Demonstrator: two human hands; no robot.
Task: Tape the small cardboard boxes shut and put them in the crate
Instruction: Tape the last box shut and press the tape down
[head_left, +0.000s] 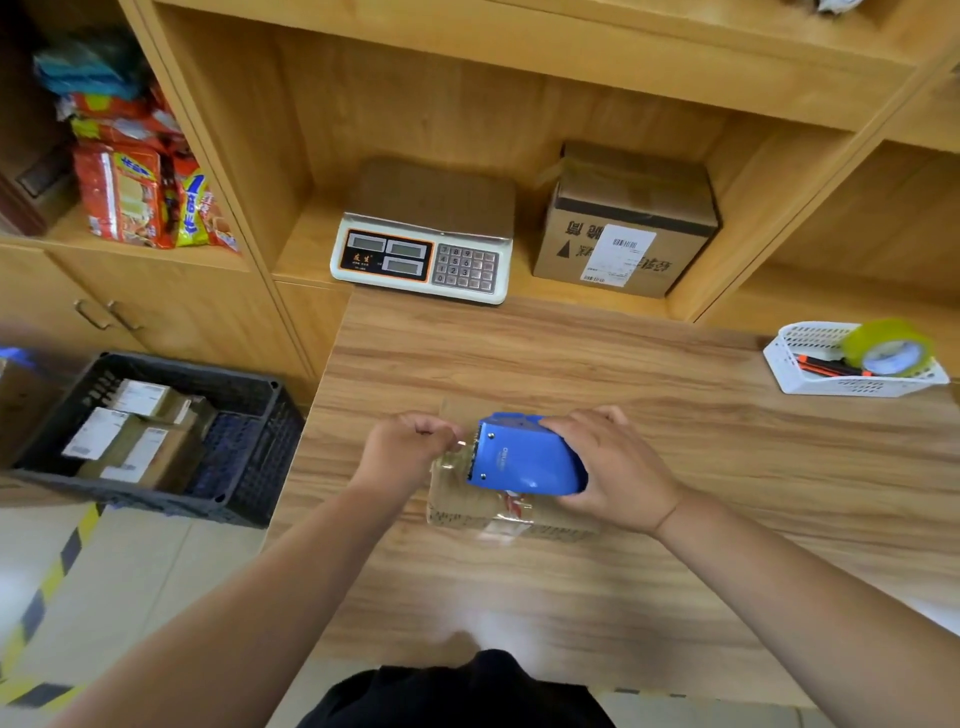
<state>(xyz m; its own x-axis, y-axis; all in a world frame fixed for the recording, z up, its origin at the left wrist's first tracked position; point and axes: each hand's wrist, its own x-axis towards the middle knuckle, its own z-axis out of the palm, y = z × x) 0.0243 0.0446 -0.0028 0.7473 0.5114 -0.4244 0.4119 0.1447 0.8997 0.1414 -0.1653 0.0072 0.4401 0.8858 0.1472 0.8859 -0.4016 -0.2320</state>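
Cardboard box (483, 512) is lying on the bench (675, 467), apart from the crate (260, 462) at left. Left grip (410, 447) is pinching the tape end (460, 445); right grip (613, 467) is clasping the blue tape dispenser (524, 457) atop the box. Likely fault: a slackening pinch letting tape wrinkle or wander off the seam.

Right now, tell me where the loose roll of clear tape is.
In the head view the tape roll sits in the white basket at the far right of the table, right of the labelled cardboard box.
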